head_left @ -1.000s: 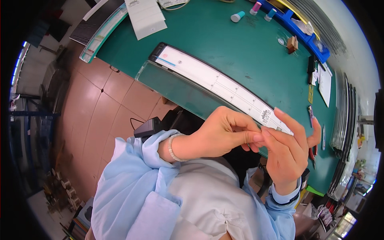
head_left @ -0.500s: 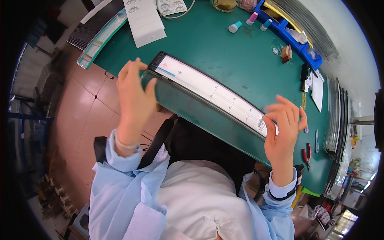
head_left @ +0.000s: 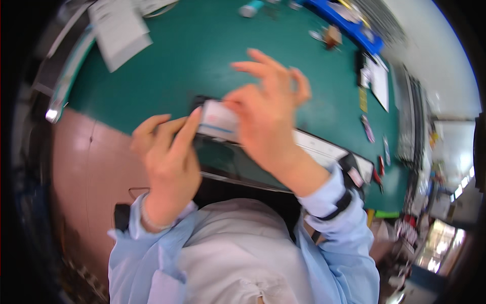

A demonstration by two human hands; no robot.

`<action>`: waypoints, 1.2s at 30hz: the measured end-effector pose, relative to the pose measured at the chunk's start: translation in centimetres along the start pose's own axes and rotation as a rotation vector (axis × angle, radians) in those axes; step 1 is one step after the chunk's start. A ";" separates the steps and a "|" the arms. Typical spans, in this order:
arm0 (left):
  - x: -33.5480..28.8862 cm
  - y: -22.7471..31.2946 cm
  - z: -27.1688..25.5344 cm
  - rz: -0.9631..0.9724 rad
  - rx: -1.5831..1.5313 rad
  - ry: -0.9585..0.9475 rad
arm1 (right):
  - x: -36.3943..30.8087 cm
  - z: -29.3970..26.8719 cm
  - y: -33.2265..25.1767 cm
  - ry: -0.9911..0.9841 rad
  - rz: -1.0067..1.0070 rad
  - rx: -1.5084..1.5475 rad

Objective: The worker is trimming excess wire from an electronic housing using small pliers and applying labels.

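Observation:
A long, narrow panel (head_left: 321, 147) with a white printed face and black rim lies slantwise at the near edge of the green table. Along its near side runs a clear, glass-like strip (head_left: 223, 158). My left hand (head_left: 169, 162) is at the panel's left end, fingertips against the corner by the blue line; its thumb is hard to make out. Over the panel's left part, my right hand (head_left: 268, 116) pinches thumb and forefinger at the white face, its other fingers raised apart. Blur hides whatever is in the pinch. My right forearm covers the panel's middle.
White paper sheets (head_left: 121, 38) lie at the far left, beside a long curved-looking strip (head_left: 76, 71). A blue bin (head_left: 349, 25), a small wooden block (head_left: 332, 36) and a teal-capped bottle (head_left: 250, 8) stand at the back. Red-handled pliers (head_left: 377, 177) lie at the right.
My right hand has moved left from the panel's right end to its left part. My left hand has come down onto the left end. The view has shifted right.

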State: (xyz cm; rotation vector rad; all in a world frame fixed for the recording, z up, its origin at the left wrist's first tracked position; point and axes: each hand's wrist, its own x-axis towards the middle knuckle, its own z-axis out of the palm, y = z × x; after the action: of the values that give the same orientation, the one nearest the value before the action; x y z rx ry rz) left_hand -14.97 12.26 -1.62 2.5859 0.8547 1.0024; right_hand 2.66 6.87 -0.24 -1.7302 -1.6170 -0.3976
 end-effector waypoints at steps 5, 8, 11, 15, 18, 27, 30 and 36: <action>0.1 -0.1 0.0 0.100 0.120 -0.107 | -0.8 2.5 0.3 0.153 -0.078 0.007; 0.1 -0.2 0.3 0.133 0.135 -0.140 | -1.3 3.2 0.7 0.198 -0.064 -0.055; -0.1 0.2 0.7 0.124 0.146 -0.128 | -1.4 3.0 0.6 0.216 -0.050 -0.041; 0.1 0.1 1.1 0.094 0.156 -0.055 | -1.1 3.2 0.3 0.179 -0.049 0.056; 0.2 -0.5 0.1 0.134 0.117 -0.070 | -0.5 3.1 -0.4 0.152 -0.050 0.144; 0.2 0.2 0.6 0.034 0.026 -0.026 | -0.3 1.3 -0.4 -0.049 -0.049 0.004; -0.3 0.1 0.6 -0.012 0.017 -0.012 | -0.1 1.1 -1.0 -0.108 -0.081 -0.081; -0.2 -0.1 0.8 -0.001 -0.011 -0.011 | 0.3 0.8 -1.2 -0.178 -0.099 -0.162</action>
State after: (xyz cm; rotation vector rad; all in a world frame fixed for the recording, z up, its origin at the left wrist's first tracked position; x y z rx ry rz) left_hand -14.61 12.15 -2.32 2.5789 0.8452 0.9892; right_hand 1.39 7.59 -0.21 -1.8544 -1.8469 -0.4439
